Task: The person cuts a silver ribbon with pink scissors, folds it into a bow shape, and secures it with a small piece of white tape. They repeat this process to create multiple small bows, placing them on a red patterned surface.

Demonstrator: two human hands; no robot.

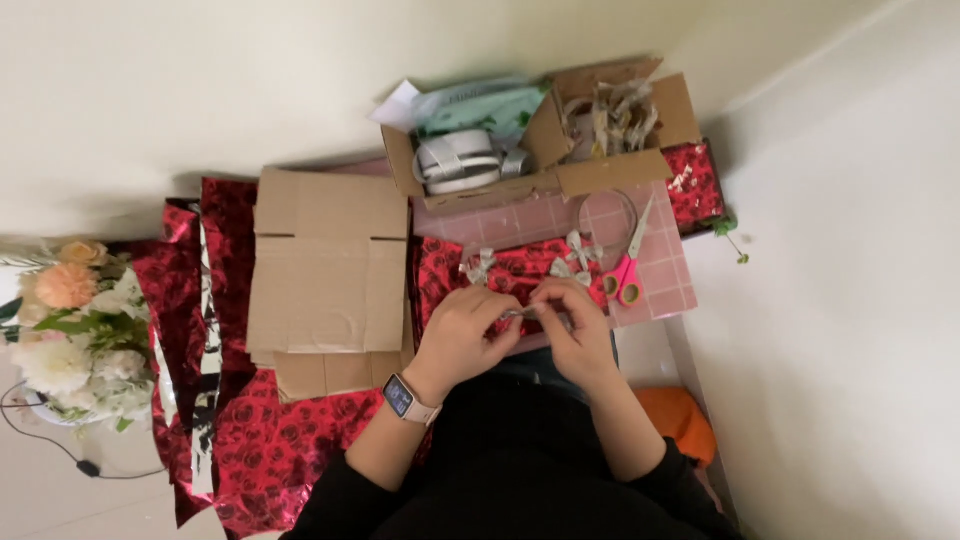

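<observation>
Flowers: a bouquet of peach and white blooms (75, 330) sits at the far left of the floor, with a thin black cable (60, 450) curling beneath it.
Wrapping sheets: red foil paper printed with roses (270, 450) spreads over the floor from beside the bouquet toward the person's lap.
Cardboard: flattened brown cardboard pieces (328, 270) lie stacked on the red foil, left of the hands.
Left hand: the left hand (462, 335), a watch with a pale strap (408, 398) on its wrist, has its fingertips pinched together on a small silvery strip (527, 313).
Small strip: it is held between both hands, just above the lap and at the near edge of the pink grid mat (655, 275); what it is made of is too small to tell.
Right hand: the right hand (578, 335) has its fingers closed on the other end of the same strip, touching the left hand's fingertips.
Bows: a few small pale bows (575, 255) lie on red rose paper just beyond the hands.
Open box: a cardboard box (560, 180) at the far edge of the mat holds white tape rolls (460, 160) on the left and crumpled tan paper (610, 115) on the right.
Scissors: pink-handled scissors (626, 270) lie on the mat, right of the bows.
Orange cloth: an orange item (685, 420) shows beside the right elbow.
</observation>
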